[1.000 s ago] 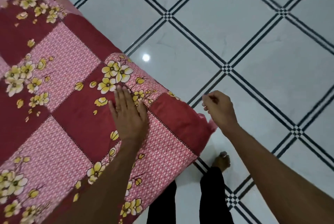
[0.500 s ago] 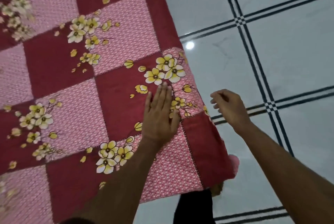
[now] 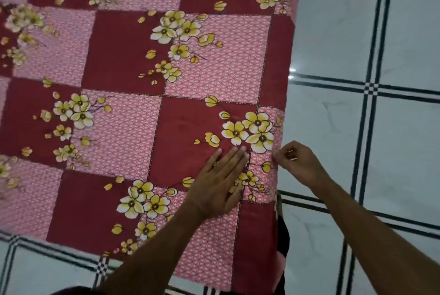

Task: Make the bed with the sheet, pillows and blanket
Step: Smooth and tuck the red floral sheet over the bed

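Floor (image 3: pixel 404 39): pale glossy tiles with dark double lines crossing in a grid, visible to the right of the bed and along the bottom left of the view.

Sheet (image 3: pixel 133 61): spread flat over the bed, filling most of the view. Checked pattern of dark red squares and pink small-print squares, with clusters of yellow-and-white flowers scattered across it. Its right edge runs down the side of the bed next to the floor; its near edge crosses the lower left of the view. The surface under your hands looks smooth, no large folds.

Your left hand (image 3: pixel 220 181): lies palm down on the sheet near the right edge, fingers straight and held close together, pointing away from you. It presses flat on the cloth where a dark red square meets a pink one, just below a flower cluster.

Your right hand (image 3: pixel 297 162): sits at the sheet's right edge, just beside the left hand. Fingers are curled in, and the fingertips (image 3: pixel 276 155) meet the cloth at the edge. It looks like a pinch on the sheet's edge, though motion blur leaves the exact hold on the fabric unclear.

Dark trousers (image 3: pixel 283 232): a narrow strip shows beside the sheet's right edge, low in the view.
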Available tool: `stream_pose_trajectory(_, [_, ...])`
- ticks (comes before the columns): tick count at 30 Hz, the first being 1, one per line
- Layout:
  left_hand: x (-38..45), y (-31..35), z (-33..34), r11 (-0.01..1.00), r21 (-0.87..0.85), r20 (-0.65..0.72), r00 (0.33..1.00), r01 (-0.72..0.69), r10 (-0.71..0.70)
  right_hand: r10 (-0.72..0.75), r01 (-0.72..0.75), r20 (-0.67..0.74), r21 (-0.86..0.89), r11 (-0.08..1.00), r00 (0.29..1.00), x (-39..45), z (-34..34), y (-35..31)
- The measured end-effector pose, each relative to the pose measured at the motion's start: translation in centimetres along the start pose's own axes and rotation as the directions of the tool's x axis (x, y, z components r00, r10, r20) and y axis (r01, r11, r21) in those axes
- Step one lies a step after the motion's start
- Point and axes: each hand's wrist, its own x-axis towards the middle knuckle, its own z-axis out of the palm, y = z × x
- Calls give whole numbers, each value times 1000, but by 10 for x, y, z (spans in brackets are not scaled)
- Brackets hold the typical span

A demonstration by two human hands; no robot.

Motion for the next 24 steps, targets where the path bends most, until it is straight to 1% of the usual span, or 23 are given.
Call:
stream_pose_trajectory(3, [0,0,-1,1000,5,30,999,14,-14,-20,26,76,-75,997,997,11,-7,1])
stream_pose_trajectory(6, [1,2,-3,1000,13,32,999,18,-19,-31,57,128,-201,978,991,19,-16,-9])
stream_pose_trajectory(7, [1,3,-3,1000,19,35,999,20,-20,-34,64,127,-241,969,991,19,-19,-13])
stream_pose_trajectory(8, [1,2,-4,999,27,44,999,20,-21,-46,70,102,-244,967,994,20,-21,-19])
stream_pose_trajectory(9, [2,3,-3,999,26,45,999,26,-27,-57,69,60,-207,976,997,20,-25,-24])
stream_pose_trajectory(10, [1,3,-3,999,21,45,999,27,-27,-58,57,-2,-122,991,998,20,-27,-31])
stream_pose_trajectory(12, [2,3,-4,1000,16,43,999,19,-19,-17,22,-151,31,999,988,25,-35,-48])
stream_pose_trajectory(13, [5,0,-7,999,19,28,999,29,-30,9,7,-193,80,997,981,30,-40,-56])
stream_pose_trajectory(14, [10,-6,-12,997,19,-4,997,79,-79,27,-6,-195,111,994,980,37,-46,-65])
stream_pose_trajectory(15, [16,-14,-17,983,17,-50,982,185,-184,31,-8,-177,129,992,984,42,-51,-72])
stream_pose_trajectory(16, [29,-25,-23,938,12,-117,932,347,-344,11,8,-155,122,993,988,51,-58,-81])
stream_pose_trajectory(17, [40,-37,-28,839,-24,-181,823,544,-539,-12,24,-138,89,996,990,56,-62,-88])
stream_pose_trajectory(18, [53,-48,-33,688,-109,-219,657,718,-721,-31,38,-134,56,998,991,62,-67,-94])
stream_pose_trajectory(19, [74,-59,-40,528,-202,-218,488,825,-845,-53,58,-135,32,998,989,73,-76,-103])
stream_pose_trajectory(20, [89,-63,-43,417,-257,-192,376,872,-906,-65,69,-133,26,997,989,79,-81,-107])
stream_pose_trajectory(21, [111,-66,-45,383,-265,-178,346,885,-921,-71,77,-131,38,996,989,93,-89,-117])
stream_pose_trajectory(22, [131,-64,-43,426,-236,-168,395,873,-903,-60,67,-126,55,996,990,104,-96,-125])
stream_pose_trajectory(23, [153,-57,-43,507,-199,-152,485,839,-861,-42,52,-132,73,996,990,115,-101,-133])
stream_pose_trajectory(24, [180,-50,-42,618,-159,-127,604,770,-787,-32,44,-132,89,995,991,130,-109,-143])
